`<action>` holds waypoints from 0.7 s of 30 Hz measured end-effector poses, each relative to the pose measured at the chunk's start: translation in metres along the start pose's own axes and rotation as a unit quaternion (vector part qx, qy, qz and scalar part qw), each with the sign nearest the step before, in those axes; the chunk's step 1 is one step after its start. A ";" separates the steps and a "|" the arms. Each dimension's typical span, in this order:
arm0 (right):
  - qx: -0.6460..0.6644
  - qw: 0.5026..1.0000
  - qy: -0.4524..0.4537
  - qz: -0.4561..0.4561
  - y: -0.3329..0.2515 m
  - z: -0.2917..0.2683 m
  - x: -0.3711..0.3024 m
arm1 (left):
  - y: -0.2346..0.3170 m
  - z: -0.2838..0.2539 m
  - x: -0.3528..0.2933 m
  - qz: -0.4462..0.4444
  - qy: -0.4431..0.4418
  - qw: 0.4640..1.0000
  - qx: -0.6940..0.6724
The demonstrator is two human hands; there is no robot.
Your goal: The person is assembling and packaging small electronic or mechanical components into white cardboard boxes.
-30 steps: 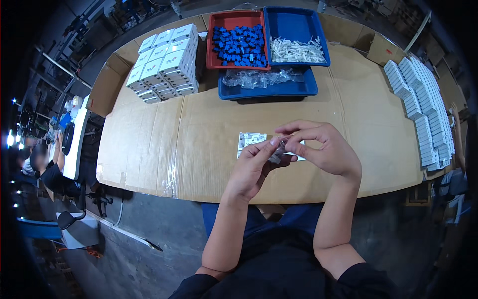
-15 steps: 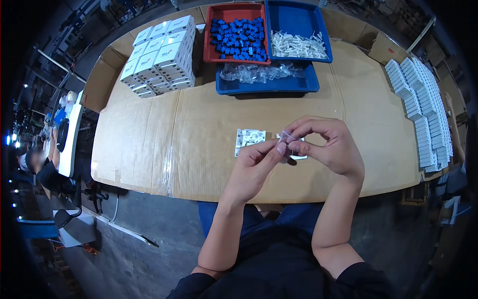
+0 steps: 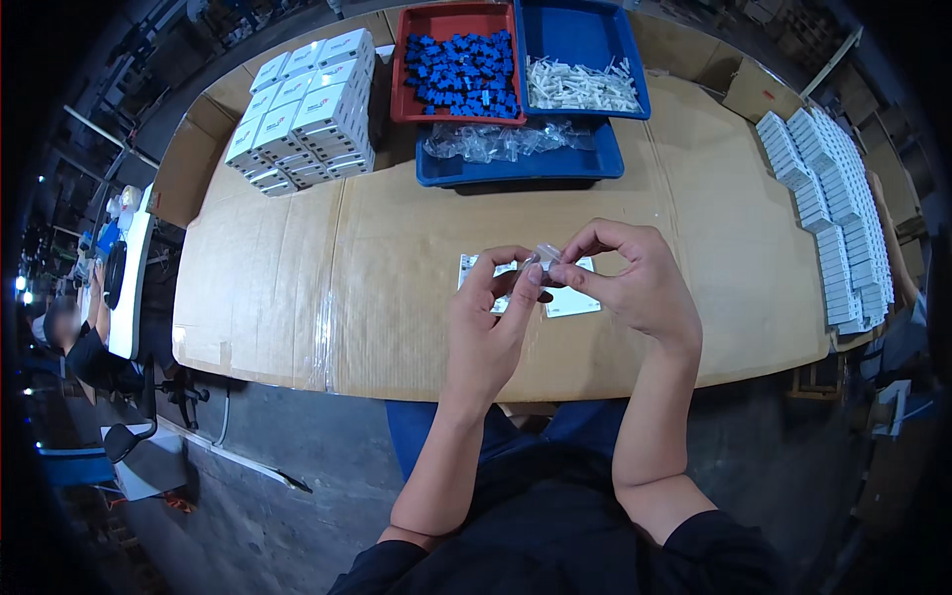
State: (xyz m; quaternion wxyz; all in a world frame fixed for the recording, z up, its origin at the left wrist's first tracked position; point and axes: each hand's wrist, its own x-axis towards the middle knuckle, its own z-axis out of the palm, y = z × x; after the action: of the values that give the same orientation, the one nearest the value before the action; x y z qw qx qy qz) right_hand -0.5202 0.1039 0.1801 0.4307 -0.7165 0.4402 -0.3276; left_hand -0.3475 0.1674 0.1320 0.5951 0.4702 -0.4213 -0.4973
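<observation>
A small clear plastic bag [image 3: 547, 254] is held up between my two hands over the middle of the cardboard-covered table. My left hand [image 3: 501, 299] grips its left side between thumb and fingers. At its right edge, the thumb and forefinger of my right hand [image 3: 635, 283] are pinched together. Whether anything lies inside the bag is too small to make out. Beneath my hands sit a white plastic housing [image 3: 470, 266], partly hidden by my left fingers, and a flat white cover [image 3: 573, 301] beside it.
White boxes [image 3: 297, 114] are stacked at the far left. Trays stand at the back: a red one [image 3: 405, 111] with blue parts, a blue one [image 3: 570, 30] with white pieces, another blue one [image 3: 521, 175] with clear bags. White parts [image 3: 833, 218] line the right. A person [image 3: 89, 342] sits far left.
The bag has turned in my fingers and now shows more openly. My right hand has come slightly down its edge, and more of the white cover below is uncovered. The view has shifted slightly.
</observation>
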 end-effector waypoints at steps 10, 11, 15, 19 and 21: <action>0.255 0.960 0.052 -0.102 -0.001 0.026 0.007 | 0.004 0.006 -0.001 0.140 0.092 0.986 -0.018; 0.253 0.961 0.040 -0.100 -0.002 0.027 0.007 | 0.000 0.002 -0.001 0.144 0.102 0.984 -0.021; 0.263 0.961 0.036 -0.081 -0.006 0.031 0.007 | 0.005 -0.002 -0.002 0.117 0.127 0.984 -0.045; 0.296 0.954 0.018 -0.050 -0.005 0.036 0.007 | 0.009 -0.005 -0.004 0.129 0.138 0.979 -0.078; 0.292 0.956 0.008 -0.036 0.003 0.037 0.008 | 0.010 -0.004 -0.004 0.118 0.129 0.982 -0.071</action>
State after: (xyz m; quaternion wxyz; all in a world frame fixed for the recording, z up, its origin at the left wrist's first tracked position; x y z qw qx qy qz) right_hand -0.4871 0.1080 0.1627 0.6057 -0.5722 0.3029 -0.4625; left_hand -0.3423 0.1722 0.1406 0.7307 0.4343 -0.3571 -0.3872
